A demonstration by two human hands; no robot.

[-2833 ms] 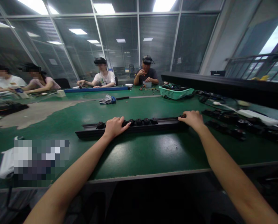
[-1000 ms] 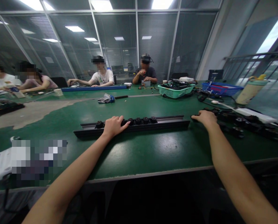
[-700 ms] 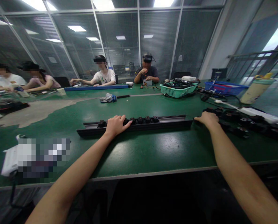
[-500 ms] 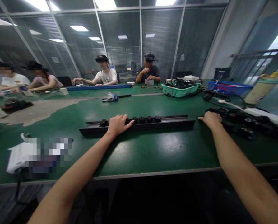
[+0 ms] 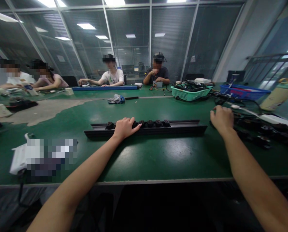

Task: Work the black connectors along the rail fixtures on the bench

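Observation:
A long black channel-shaped rail [image 5: 185, 130] lies crosswise on the green table, with several small round black parts [image 5: 158, 123] in a row inside it. My left hand [image 5: 125, 127] is closed over the rail left of its middle, thumb along the near wall and fingers over the row. Its palm hides some of the parts. Beyond the rail's right end, my right hand [image 5: 222, 118] is held with bent fingers at the left edge of a group of loose black parts [image 5: 262, 141]. Whatever its fingertips hold is hidden.
A white device [image 5: 25, 158] lies at front left. Farther back are a crumpled glove [image 5: 116, 99], a green basket [image 5: 191, 93] of cables, a blue basket [image 5: 245, 91] and a yellowish bottle [image 5: 279, 96]. A white power strip [image 5: 279, 120] borders the black parts. Several people sit across the table.
My right hand has lifted slightly and its fingers have curled, the thumb no longer stretched to the left. My left hand stays on the rail. The whole view has shifted a little.

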